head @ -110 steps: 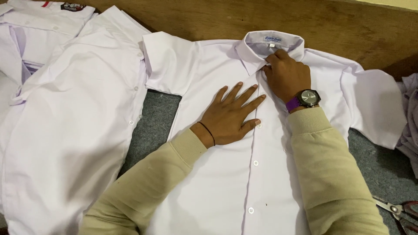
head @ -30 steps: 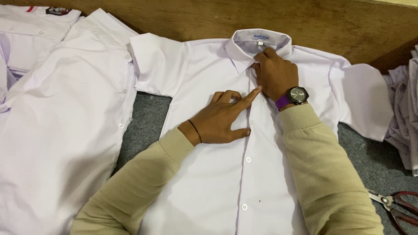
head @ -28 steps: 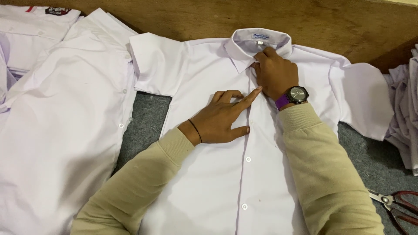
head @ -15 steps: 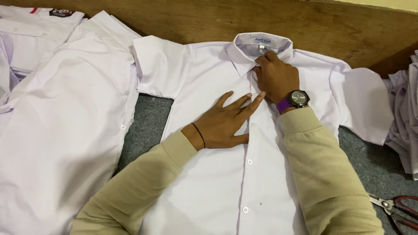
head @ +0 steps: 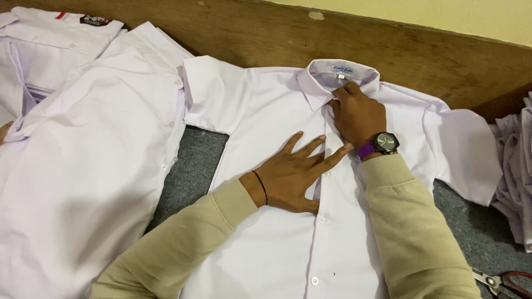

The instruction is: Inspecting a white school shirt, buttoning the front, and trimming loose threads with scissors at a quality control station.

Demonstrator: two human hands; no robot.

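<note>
Shirt (head: pixel 277 243), white and buttoned, lies face up on the grey mat (head: pixel 194 160) against the wooden board (head: pixel 388 50). The left hand (head: pixel 296 177) rests flat on its chest with fingers spread. The right hand (head: pixel 357 113), wearing a watch (head: pixel 383 144), pinches the placket just under the collar (head: pixel 343 75). More white shirts (head: pixel 77 155) lie to the left, and scissors (head: pixel 501 279) sit at the lower right.

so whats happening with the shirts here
A person has a white shirt laid face up on a grey surface. The left hand presses flat on its chest beside the button line, while the right hand pinches the fabric just under the collar. More white shirts lie alongside, and scissors sit at the right.
</note>
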